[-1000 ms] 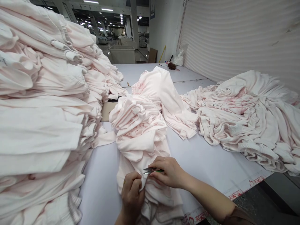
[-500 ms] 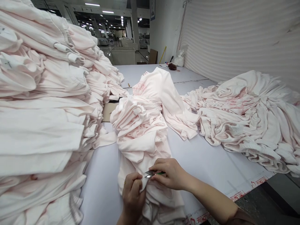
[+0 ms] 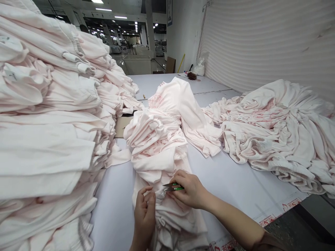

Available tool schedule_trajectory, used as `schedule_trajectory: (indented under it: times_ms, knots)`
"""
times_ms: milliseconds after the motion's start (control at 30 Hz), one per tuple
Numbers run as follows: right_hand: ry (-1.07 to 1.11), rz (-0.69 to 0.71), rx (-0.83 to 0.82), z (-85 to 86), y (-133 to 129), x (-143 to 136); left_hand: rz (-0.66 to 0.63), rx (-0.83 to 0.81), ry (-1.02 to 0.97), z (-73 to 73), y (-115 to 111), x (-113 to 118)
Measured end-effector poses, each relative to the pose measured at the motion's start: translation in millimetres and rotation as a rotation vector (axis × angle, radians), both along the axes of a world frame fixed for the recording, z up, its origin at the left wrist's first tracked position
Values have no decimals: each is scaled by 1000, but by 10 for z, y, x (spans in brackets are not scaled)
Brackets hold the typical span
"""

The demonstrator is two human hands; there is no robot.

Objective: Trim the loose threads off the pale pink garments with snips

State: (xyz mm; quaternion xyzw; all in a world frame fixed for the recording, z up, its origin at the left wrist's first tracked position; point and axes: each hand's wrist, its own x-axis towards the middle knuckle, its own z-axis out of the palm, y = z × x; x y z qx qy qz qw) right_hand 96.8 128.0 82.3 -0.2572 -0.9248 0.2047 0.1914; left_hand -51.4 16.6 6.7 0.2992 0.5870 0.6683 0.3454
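Note:
A pale pink garment (image 3: 154, 164) lies bunched and stretched lengthwise on the table in front of me. My right hand (image 3: 188, 190) is closed around small thread snips (image 3: 172, 187) with a green handle; their pointed blades face left, just above the cloth. At the near part of the garment, my left hand (image 3: 145, 212) has its fingers curled, thumb close to the index finger, at a crumpled bit of the cloth. Its fingertips partly hide how much fabric is between them. A small gap separates the blade tips from the left fingers.
A tall heap of pale pink garments (image 3: 52, 132) rises on the left. Another pile (image 3: 282, 129) spreads on the right against a quilted sheet (image 3: 272, 42). Cardboard (image 3: 122, 126) lies by the left heap. A dark brown bundle (image 3: 192, 75) and a plastic bag (image 3: 200, 67) stand at the table's far end.
The snips have risen slightly off the cloth, and their blades now point more to the left. My left hand has shifted a little left and its fingers have loosened.

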Motion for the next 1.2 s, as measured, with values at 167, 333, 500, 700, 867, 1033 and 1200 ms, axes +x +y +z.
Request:
schedule_trajectory:
  times_ms: [167,333,500,700,867,1033,1200]
  knots:
    - [-18,101,85,26,-33,-18,-77,-21,-166,86,23,-19]
    - [-28,159,168,-39,-24,-84,-113,-61,-234,106,36,-39]
    - [56,41,41,-46,75,-23,-39,-24,134,23,4,-32]
    - [-2,36,-119,155,425,-152,63,345,814,-92,-51,38]
    - [-59,-86,-335,117,952,-533,-156,194,581,16,-41,-120]
    - [39,-75,-417,-36,1104,-575,-297,-37,683,111,112,-183]
    - [158,-104,-410,13,785,-198,-61,-37,867,107,376,14]
